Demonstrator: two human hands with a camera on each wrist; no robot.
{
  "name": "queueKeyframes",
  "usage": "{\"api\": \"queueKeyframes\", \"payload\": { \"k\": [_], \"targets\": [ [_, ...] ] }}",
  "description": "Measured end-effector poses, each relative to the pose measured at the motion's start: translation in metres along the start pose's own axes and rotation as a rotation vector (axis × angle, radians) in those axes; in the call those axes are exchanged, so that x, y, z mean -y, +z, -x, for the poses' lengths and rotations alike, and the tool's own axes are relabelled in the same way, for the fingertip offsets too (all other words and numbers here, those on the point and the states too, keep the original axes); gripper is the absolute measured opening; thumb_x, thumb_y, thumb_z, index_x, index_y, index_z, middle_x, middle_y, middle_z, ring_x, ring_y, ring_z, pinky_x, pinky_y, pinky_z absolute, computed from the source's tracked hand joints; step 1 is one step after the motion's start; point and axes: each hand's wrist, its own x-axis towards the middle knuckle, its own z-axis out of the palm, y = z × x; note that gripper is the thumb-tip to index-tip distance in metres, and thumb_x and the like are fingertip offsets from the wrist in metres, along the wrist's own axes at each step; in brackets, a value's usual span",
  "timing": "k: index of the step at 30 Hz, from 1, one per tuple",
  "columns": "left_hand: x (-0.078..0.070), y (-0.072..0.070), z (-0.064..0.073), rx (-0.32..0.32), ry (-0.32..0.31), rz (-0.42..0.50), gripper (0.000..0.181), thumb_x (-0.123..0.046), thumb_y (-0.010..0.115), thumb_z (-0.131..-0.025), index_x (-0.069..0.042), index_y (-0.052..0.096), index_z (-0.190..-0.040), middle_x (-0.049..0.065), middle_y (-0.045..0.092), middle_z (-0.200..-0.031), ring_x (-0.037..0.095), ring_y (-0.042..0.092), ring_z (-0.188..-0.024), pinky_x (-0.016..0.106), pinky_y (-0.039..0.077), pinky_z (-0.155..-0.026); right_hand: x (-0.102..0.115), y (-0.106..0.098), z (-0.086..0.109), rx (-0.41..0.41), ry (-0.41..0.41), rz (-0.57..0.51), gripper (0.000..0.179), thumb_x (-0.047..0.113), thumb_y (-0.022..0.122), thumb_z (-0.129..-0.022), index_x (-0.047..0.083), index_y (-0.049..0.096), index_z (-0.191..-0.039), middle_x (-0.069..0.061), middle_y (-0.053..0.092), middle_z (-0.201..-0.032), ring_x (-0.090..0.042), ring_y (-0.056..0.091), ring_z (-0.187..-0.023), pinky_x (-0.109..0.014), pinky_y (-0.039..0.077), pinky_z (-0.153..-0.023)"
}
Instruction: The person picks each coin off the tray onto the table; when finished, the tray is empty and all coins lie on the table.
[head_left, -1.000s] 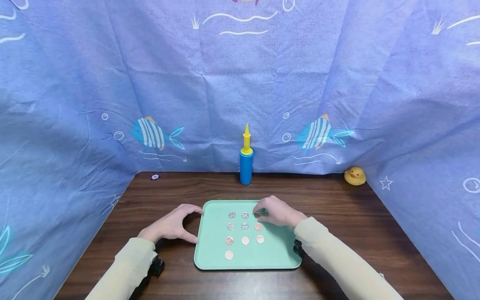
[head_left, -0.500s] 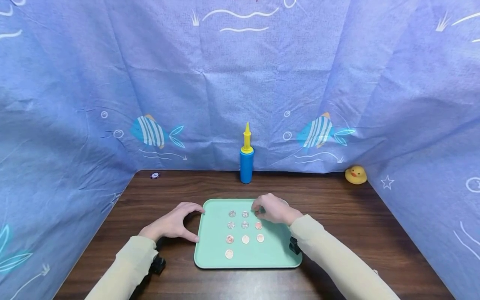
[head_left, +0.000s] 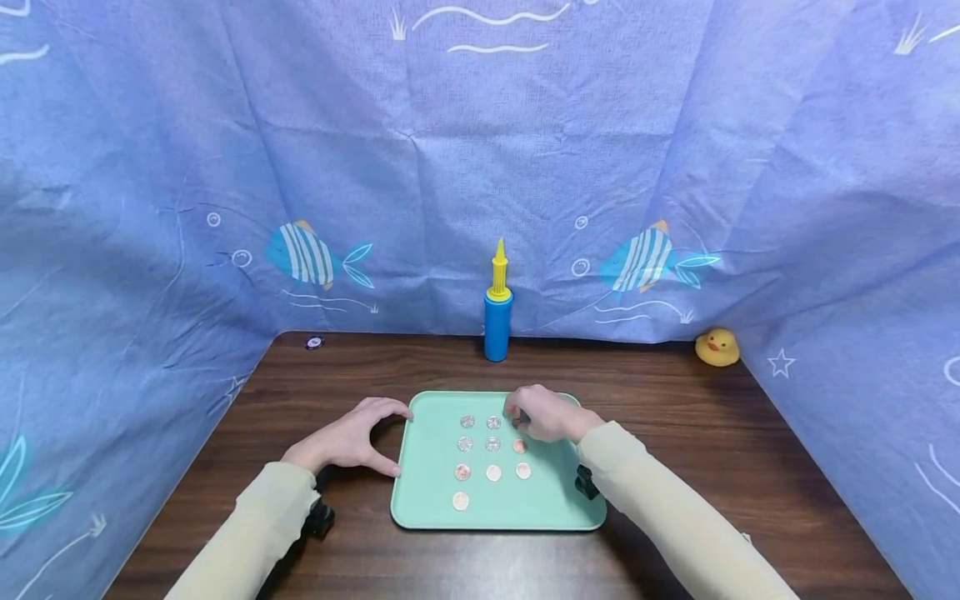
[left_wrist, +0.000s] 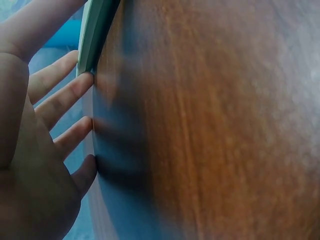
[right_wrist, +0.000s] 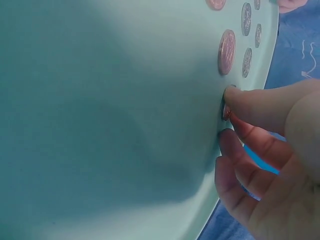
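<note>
A pale green tray (head_left: 555,504) lies on the wooden table, bearing several coins laid out roughly in rows. Silvery coins such as this coin (head_left: 492,444) are towards the back; coppery ones, among them this coin (head_left: 462,472), are nearer the front. My right hand (head_left: 546,412) is over the tray's back right part. Its thumb and index finger pinch a coppery coin (right_wrist: 226,112) by the edges, low at the tray's surface. At the tray's left edge, my left hand (head_left: 348,435) is spread wide, thumb and fingertips touching the rim.
Behind the tray stands a blue and yellow hand pump (head_left: 497,321). A rubber duck (head_left: 717,347) sits at the back right corner, a small round chip (head_left: 314,342) at the back left. Blue fish-print cloth (head_left: 465,167) surrounds the table (head_left: 675,417) on three sides.
The head view has tilted up slightly. My right hand has shifted a little to the left over the back right coin and covers more of it. The left hand stays at the rim.
</note>
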Motion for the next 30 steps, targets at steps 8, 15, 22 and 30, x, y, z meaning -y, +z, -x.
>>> {"api": "queueKeyframes", "payload": {
  "k": [8,15,22,30],
  "targets": [
    [0.0014,0.0009,-0.0004,-0.007,0.016,-0.035,0.085,-0.056,0.093,-0.073,-0.019,0.059,-0.142,0.006,0.052,-0.152,0.037,0.038,-0.146,0.063,0.036,-0.114,-0.0034,0.0013,-0.0007,-0.004,-0.022,-0.011,0.027,-0.007,0.07,-0.094,0.007,0.075,-0.116,-0.005,0.072,-0.107,-0.021,0.067,-0.101,-0.038,0.056,-0.088],
    [0.0018,0.0023,-0.0016,-0.008,0.028,-0.032,0.085,-0.056,0.093,-0.074,-0.018,0.059,-0.142,0.006,0.052,-0.152,0.037,0.038,-0.146,0.063,0.036,-0.114,-0.0047,0.0027,0.0011,-0.037,-0.058,-0.003,0.025,-0.009,0.072,-0.091,0.006,0.075,-0.111,-0.005,0.072,-0.102,-0.021,0.067,-0.096,-0.036,0.057,-0.085],
    [0.0019,0.002,-0.0013,-0.006,0.025,-0.025,0.085,-0.056,0.093,-0.074,-0.019,0.059,-0.142,0.006,0.053,-0.152,0.037,0.037,-0.146,0.063,0.035,-0.114,-0.0042,0.0015,-0.0003,-0.046,-0.066,0.001,0.025,-0.01,0.072,-0.09,0.005,0.078,-0.109,-0.005,0.075,-0.102,-0.021,0.069,-0.096,-0.035,0.058,-0.083],
    [0.0026,0.0024,-0.001,-0.008,0.034,-0.03,0.085,-0.057,0.093,-0.073,-0.02,0.059,-0.141,0.005,0.053,-0.151,0.037,0.038,-0.145,0.063,0.036,-0.114,-0.0065,0.0025,-0.0014,-0.068,-0.086,-0.009,0.025,-0.012,0.072,-0.087,0.006,0.079,-0.103,-0.003,0.075,-0.096,-0.018,0.069,-0.09,-0.033,0.058,-0.08]
  ]
}}
